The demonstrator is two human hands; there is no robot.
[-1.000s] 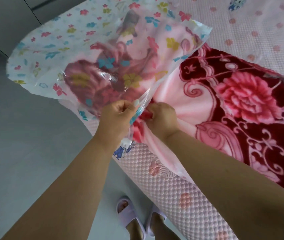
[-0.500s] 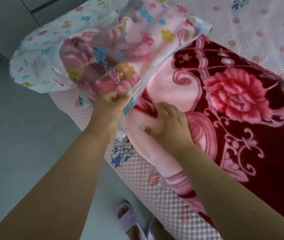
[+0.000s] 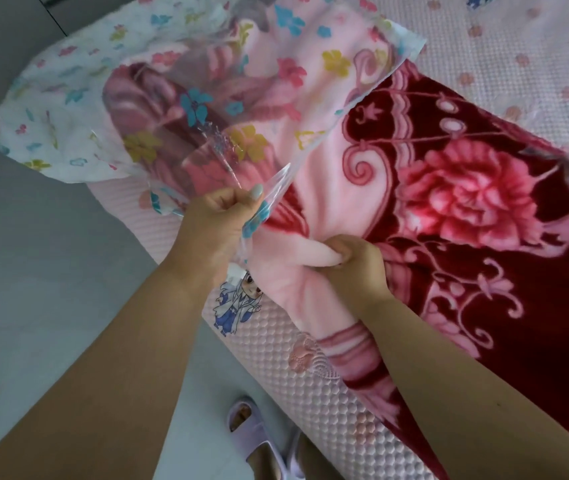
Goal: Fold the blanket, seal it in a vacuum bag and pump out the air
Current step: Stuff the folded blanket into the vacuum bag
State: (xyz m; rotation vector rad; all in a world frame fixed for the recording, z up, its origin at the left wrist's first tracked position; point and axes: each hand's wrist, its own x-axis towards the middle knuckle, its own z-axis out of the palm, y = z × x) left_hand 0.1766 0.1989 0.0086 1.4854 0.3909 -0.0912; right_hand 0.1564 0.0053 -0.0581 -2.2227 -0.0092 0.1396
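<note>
A folded pink and dark red blanket (image 3: 456, 202) with a large rose pattern lies on the bed, its left end inside a clear vacuum bag (image 3: 186, 81) printed with small coloured flowers. My left hand (image 3: 217, 223) grips the near edge of the bag's mouth between thumb and curled fingers. My right hand (image 3: 352, 261) bunches a fold of the pale pink blanket edge just right of the bag's opening. The bag's closed end hangs past the bed's corner at the upper left.
The bed (image 3: 311, 375) has a pink quilted cover with a cartoon figure print (image 3: 238, 299) near its edge. Grey floor (image 3: 51, 271) runs along the left. My feet in pale purple slippers (image 3: 252, 431) stand by the bed's side.
My right hand went from pressing flat on the blanket to gripping a fold of it. More of the blanket lies inside the bag, whose mouth has shifted right.
</note>
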